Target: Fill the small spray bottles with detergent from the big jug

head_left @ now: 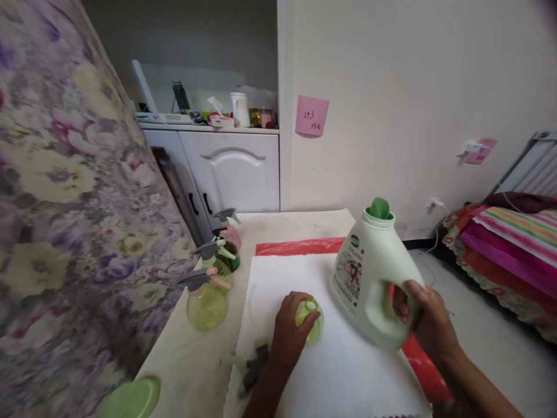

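My left hand (290, 325) is closed around the neck of a small yellow-green bottle (314, 332) with an uncapped mouth, standing on a white sheet (278, 278). My right hand (429, 316) grips the handle of a large pale green detergent jug (369, 273). The jug leans to the left, and its green pour spout (380, 208) shows at the top with no cap on it. Beside my left forearm lies a dark and green spray head (255, 368), partly hidden by the arm. A green round cap (129, 399) rests at the table's lower left.
Several spray bottles (207, 307) stand in a row along the left of the table. Red plastic (300, 248) shows under the white sheet. A floral curtain (87, 232) hangs at left, a bed (509, 255) is at right, and a white cabinet (241, 174) stands behind.
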A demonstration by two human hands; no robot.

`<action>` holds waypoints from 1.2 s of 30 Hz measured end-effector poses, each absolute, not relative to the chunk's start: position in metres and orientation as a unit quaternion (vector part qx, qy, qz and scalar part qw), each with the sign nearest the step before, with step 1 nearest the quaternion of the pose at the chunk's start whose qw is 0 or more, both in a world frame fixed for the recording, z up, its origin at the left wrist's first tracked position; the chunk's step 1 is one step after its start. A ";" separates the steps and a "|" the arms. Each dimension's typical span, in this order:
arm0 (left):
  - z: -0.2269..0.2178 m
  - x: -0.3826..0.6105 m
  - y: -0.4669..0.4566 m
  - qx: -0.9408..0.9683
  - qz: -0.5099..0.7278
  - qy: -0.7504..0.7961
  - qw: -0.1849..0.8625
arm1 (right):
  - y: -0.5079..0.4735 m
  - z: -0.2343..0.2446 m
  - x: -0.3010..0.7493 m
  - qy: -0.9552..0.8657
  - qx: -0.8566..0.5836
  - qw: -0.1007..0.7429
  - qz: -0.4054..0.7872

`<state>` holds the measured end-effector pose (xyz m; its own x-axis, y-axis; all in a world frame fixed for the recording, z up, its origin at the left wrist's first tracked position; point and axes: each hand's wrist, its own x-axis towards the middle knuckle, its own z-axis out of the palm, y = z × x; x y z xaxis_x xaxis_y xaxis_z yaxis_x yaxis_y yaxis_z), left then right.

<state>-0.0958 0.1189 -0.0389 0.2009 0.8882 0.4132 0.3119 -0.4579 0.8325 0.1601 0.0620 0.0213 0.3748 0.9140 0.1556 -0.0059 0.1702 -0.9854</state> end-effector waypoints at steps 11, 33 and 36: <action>-0.049 -0.101 0.122 0.703 0.493 0.370 0.356 | 0.019 0.104 0.213 -0.517 -0.606 0.498 0.344; -0.036 -0.104 0.131 0.673 0.472 0.332 0.463 | 0.015 0.095 0.182 -0.623 -0.669 0.135 0.383; -0.036 -0.103 0.131 0.667 0.473 0.323 0.477 | 0.021 0.094 0.184 -0.636 -0.673 0.101 0.363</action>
<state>-0.1026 0.1315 -0.0360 0.3450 0.8812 0.3231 -0.0202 -0.3372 0.9412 0.1842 0.0208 0.0942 -0.0729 0.9298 -0.3608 0.7828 -0.1708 -0.5984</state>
